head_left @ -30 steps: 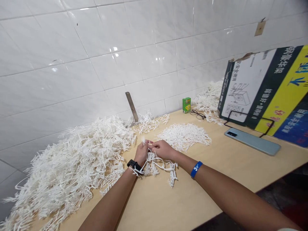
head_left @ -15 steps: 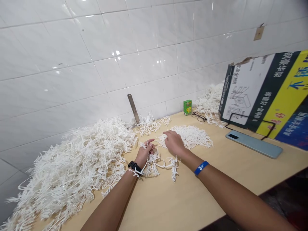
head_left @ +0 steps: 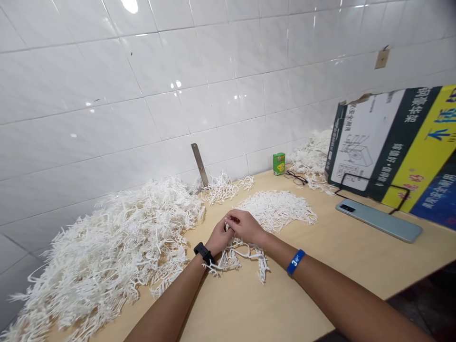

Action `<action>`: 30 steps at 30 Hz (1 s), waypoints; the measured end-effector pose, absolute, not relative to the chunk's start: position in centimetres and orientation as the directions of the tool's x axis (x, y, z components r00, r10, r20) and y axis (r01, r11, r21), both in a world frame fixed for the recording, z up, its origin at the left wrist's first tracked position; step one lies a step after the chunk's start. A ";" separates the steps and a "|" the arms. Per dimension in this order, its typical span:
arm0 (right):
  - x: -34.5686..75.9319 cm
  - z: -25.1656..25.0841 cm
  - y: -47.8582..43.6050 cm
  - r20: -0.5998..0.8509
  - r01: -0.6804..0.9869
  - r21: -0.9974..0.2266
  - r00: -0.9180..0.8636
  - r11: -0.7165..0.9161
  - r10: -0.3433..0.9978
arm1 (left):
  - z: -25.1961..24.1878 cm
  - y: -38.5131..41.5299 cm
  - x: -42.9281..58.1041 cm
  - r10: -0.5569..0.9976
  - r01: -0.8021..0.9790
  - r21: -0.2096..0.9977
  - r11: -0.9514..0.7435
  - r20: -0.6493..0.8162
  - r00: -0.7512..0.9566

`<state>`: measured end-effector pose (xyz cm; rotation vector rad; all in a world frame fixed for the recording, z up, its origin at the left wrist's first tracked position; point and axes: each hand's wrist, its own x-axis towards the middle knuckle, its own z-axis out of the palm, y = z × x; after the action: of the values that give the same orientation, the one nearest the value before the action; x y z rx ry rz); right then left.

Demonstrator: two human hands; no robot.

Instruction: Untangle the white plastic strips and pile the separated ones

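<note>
My left hand [head_left: 220, 236], with a black watch at the wrist, is closed around a white branched plastic piece, only bits of which show between the fingers. Against it my right hand [head_left: 246, 225] is closed too, its thumb and fingertips pinching at the same piece. A tangle of white branched pieces [head_left: 263, 270] lies on the table just below both hands. Behind my right hand spreads a flat heap of small white pieces [head_left: 280, 209]. To the left rises a large pile of white branched pieces [head_left: 124, 237].
A metal strip [head_left: 199, 164] leans on the tiled wall. Farther right are a small green box [head_left: 279, 164], eyeglasses [head_left: 296, 178], another white pile [head_left: 313, 152], a big printed carton [head_left: 377, 142], a black wire stand [head_left: 374, 179] and a phone [head_left: 378, 220] on the wooden table [head_left: 285, 304].
My right hand has come back from the flat heap of small pieces to meet my left hand. My left fingers have closed in. The view has tilted slightly upward.
</note>
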<state>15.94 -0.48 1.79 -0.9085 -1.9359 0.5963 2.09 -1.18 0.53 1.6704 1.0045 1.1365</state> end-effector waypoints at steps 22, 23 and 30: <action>16.5 0.3 1.4 0.235 -0.154 -0.967 -0.243 0.202 0.941 | 0.4 -0.7 1.5 0.985 -0.034 0.993 -0.110 0.114 0.133; 16.4 0.1 1.4 0.191 -0.153 -0.976 -0.258 0.155 0.947 | 0.4 -0.7 1.5 0.982 -0.038 0.993 -0.114 0.118 0.146; 16.6 -0.2 1.2 0.026 0.171 -0.978 -0.483 0.123 0.875 | 0.1 -0.5 1.4 0.980 -0.082 0.988 -0.129 0.140 0.145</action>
<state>16.57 1.20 -0.15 -1.0163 -1.7632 1.4043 1.36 -0.51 0.08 1.3206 0.9781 1.2263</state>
